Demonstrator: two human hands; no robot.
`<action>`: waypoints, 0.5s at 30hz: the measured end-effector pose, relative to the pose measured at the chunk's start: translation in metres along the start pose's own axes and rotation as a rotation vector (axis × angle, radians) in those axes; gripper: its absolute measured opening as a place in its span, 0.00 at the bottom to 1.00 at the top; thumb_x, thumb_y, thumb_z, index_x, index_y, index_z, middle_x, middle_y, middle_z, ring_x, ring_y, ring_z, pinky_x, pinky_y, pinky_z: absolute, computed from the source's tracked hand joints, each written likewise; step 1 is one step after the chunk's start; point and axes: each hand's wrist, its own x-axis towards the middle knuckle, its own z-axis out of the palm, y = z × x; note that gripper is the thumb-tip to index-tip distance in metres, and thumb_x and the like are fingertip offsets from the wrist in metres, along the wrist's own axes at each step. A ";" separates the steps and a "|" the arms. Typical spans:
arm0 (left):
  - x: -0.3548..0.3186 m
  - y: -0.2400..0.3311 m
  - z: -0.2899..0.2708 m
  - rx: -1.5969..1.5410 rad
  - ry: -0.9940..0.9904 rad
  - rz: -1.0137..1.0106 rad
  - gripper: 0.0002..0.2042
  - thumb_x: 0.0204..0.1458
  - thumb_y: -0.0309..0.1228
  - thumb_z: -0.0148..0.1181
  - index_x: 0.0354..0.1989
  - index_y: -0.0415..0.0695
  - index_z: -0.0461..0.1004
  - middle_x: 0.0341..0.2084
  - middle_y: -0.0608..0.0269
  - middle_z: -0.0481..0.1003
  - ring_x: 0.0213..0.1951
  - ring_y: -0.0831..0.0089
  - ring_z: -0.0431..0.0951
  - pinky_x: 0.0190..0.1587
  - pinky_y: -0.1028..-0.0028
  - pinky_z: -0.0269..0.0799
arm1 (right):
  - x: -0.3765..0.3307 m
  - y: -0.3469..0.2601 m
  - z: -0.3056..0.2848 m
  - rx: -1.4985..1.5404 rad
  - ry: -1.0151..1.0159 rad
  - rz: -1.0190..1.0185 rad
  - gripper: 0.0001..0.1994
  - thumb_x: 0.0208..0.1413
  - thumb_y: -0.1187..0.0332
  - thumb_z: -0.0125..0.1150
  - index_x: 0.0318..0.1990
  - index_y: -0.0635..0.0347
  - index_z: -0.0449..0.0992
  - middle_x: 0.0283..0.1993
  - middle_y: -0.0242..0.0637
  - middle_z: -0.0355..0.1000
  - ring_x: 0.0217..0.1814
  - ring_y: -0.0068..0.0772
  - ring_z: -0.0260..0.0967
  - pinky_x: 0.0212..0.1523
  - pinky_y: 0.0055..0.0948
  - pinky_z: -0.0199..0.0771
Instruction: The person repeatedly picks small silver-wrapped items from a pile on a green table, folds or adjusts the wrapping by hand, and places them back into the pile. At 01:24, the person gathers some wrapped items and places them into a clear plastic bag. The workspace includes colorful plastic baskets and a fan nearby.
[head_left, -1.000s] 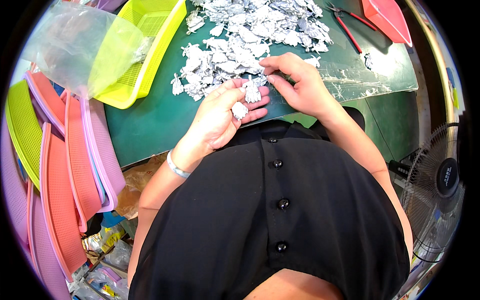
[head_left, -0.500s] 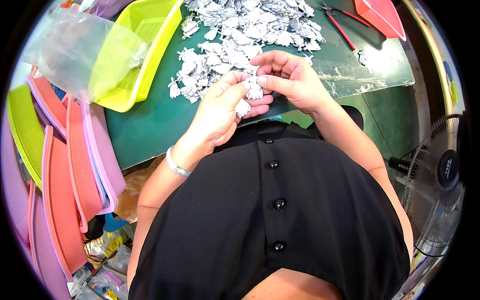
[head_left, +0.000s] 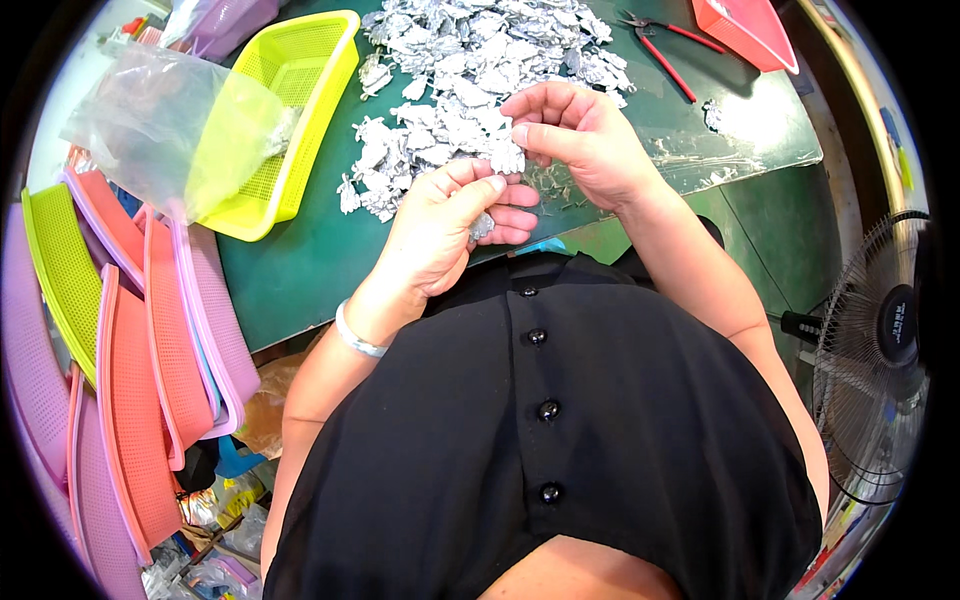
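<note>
A heap of several small silver-grey metal pieces (head_left: 470,60) lies on the green table (head_left: 290,270). My left hand (head_left: 445,225) and my right hand (head_left: 570,135) meet just in front of the heap, above the table's near edge. Both pinch one small silver metal piece (head_left: 505,160) between thumb and fingers. Another silver bit (head_left: 482,226) shows in the curled fingers of my left hand. A silver bangle (head_left: 355,338) sits on my left wrist.
A yellow-green mesh basket (head_left: 290,120) lies at the table's left with a clear plastic bag (head_left: 150,120) on it. Red-handled pliers (head_left: 665,45) and a red tray (head_left: 745,30) lie at the far right. Stacked pink, orange and green trays (head_left: 130,350) stand left; a fan (head_left: 885,350) right.
Both hands have lifted slightly from the table edge and drawn together, the small metal piece now pinched between them. The view has shifted a little.
</note>
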 end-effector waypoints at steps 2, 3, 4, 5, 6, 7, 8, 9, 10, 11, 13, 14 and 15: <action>0.000 0.001 0.001 -0.012 -0.008 0.004 0.05 0.52 0.26 0.50 0.33 0.37 0.68 0.28 0.52 0.75 0.27 0.70 0.76 0.32 0.73 0.74 | 0.000 -0.001 0.000 -0.011 0.002 -0.006 0.12 0.45 0.75 0.57 0.39 0.68 0.71 0.29 0.32 0.70 0.30 0.16 0.65 0.31 0.16 0.64; 0.001 0.000 0.001 -0.005 -0.009 0.002 0.05 0.52 0.26 0.50 0.33 0.37 0.69 0.28 0.53 0.75 0.27 0.70 0.76 0.32 0.73 0.74 | 0.000 -0.001 0.000 -0.018 0.001 -0.009 0.12 0.44 0.75 0.57 0.39 0.68 0.71 0.29 0.32 0.70 0.30 0.16 0.65 0.31 0.16 0.64; 0.002 0.000 0.000 0.001 -0.010 -0.001 0.05 0.52 0.26 0.50 0.33 0.37 0.69 0.28 0.53 0.75 0.27 0.70 0.76 0.32 0.74 0.74 | 0.001 -0.001 0.000 -0.025 0.001 -0.011 0.12 0.44 0.75 0.57 0.39 0.67 0.71 0.29 0.31 0.70 0.30 0.16 0.65 0.31 0.16 0.64; 0.002 -0.001 0.000 0.007 -0.011 -0.003 0.05 0.52 0.26 0.50 0.33 0.37 0.69 0.28 0.53 0.75 0.27 0.71 0.76 0.32 0.74 0.74 | 0.001 -0.001 0.000 -0.023 0.002 -0.010 0.12 0.44 0.75 0.57 0.38 0.67 0.71 0.29 0.31 0.70 0.30 0.16 0.65 0.31 0.16 0.64; 0.003 -0.001 0.000 0.010 -0.011 -0.003 0.05 0.52 0.26 0.51 0.33 0.37 0.69 0.28 0.53 0.75 0.27 0.71 0.76 0.32 0.74 0.74 | 0.001 -0.001 0.000 -0.020 0.004 -0.008 0.12 0.44 0.75 0.57 0.38 0.67 0.71 0.29 0.31 0.70 0.30 0.16 0.65 0.31 0.16 0.64; 0.003 -0.001 0.000 0.013 -0.011 -0.002 0.05 0.52 0.26 0.51 0.32 0.37 0.69 0.28 0.53 0.75 0.27 0.71 0.76 0.32 0.74 0.74 | 0.001 -0.001 0.000 -0.018 0.006 -0.007 0.11 0.44 0.75 0.57 0.38 0.67 0.71 0.29 0.31 0.70 0.30 0.16 0.65 0.31 0.16 0.64; 0.003 -0.001 0.000 0.015 -0.010 -0.001 0.05 0.52 0.26 0.51 0.32 0.38 0.69 0.28 0.54 0.75 0.27 0.71 0.76 0.32 0.74 0.74 | 0.001 -0.001 0.000 -0.019 0.006 -0.007 0.11 0.44 0.75 0.57 0.38 0.67 0.71 0.29 0.31 0.70 0.30 0.16 0.65 0.31 0.16 0.64; 0.003 -0.001 0.000 0.020 -0.008 -0.003 0.05 0.52 0.26 0.51 0.32 0.37 0.69 0.27 0.54 0.75 0.27 0.71 0.76 0.32 0.74 0.74 | 0.001 -0.001 0.000 -0.021 0.007 -0.008 0.11 0.44 0.75 0.57 0.38 0.67 0.72 0.29 0.31 0.70 0.30 0.16 0.65 0.31 0.16 0.64; 0.004 -0.001 0.001 0.024 -0.007 -0.004 0.05 0.52 0.26 0.51 0.32 0.37 0.69 0.27 0.54 0.75 0.27 0.71 0.76 0.32 0.74 0.74 | 0.001 -0.001 -0.001 -0.022 0.007 -0.009 0.11 0.44 0.75 0.57 0.38 0.67 0.72 0.29 0.31 0.70 0.30 0.16 0.65 0.31 0.16 0.64; 0.004 -0.001 0.001 0.028 -0.005 -0.006 0.05 0.52 0.26 0.51 0.32 0.37 0.69 0.27 0.54 0.75 0.27 0.71 0.76 0.32 0.74 0.74 | 0.001 -0.001 -0.001 -0.022 0.007 -0.009 0.11 0.44 0.75 0.57 0.38 0.67 0.72 0.29 0.31 0.69 0.30 0.16 0.65 0.31 0.16 0.64; 0.004 -0.001 0.001 0.031 -0.004 -0.007 0.05 0.51 0.26 0.51 0.32 0.37 0.69 0.27 0.54 0.75 0.27 0.71 0.76 0.32 0.75 0.74 | 0.001 -0.001 -0.001 -0.023 0.007 -0.009 0.11 0.44 0.75 0.57 0.38 0.67 0.72 0.29 0.31 0.69 0.30 0.16 0.64 0.30 0.16 0.64; 0.004 -0.002 0.001 0.033 -0.005 -0.007 0.05 0.51 0.26 0.52 0.32 0.37 0.69 0.27 0.54 0.75 0.26 0.71 0.76 0.32 0.75 0.74 | 0.001 0.000 -0.001 -0.025 0.007 -0.009 0.11 0.44 0.75 0.57 0.38 0.67 0.72 0.29 0.31 0.69 0.30 0.16 0.64 0.30 0.16 0.64; 0.004 -0.002 0.001 0.033 -0.005 -0.005 0.05 0.51 0.26 0.52 0.32 0.37 0.69 0.27 0.54 0.75 0.26 0.72 0.76 0.32 0.75 0.74 | 0.001 0.000 -0.001 -0.027 0.006 -0.010 0.11 0.44 0.75 0.58 0.38 0.67 0.72 0.29 0.31 0.69 0.30 0.16 0.64 0.30 0.16 0.64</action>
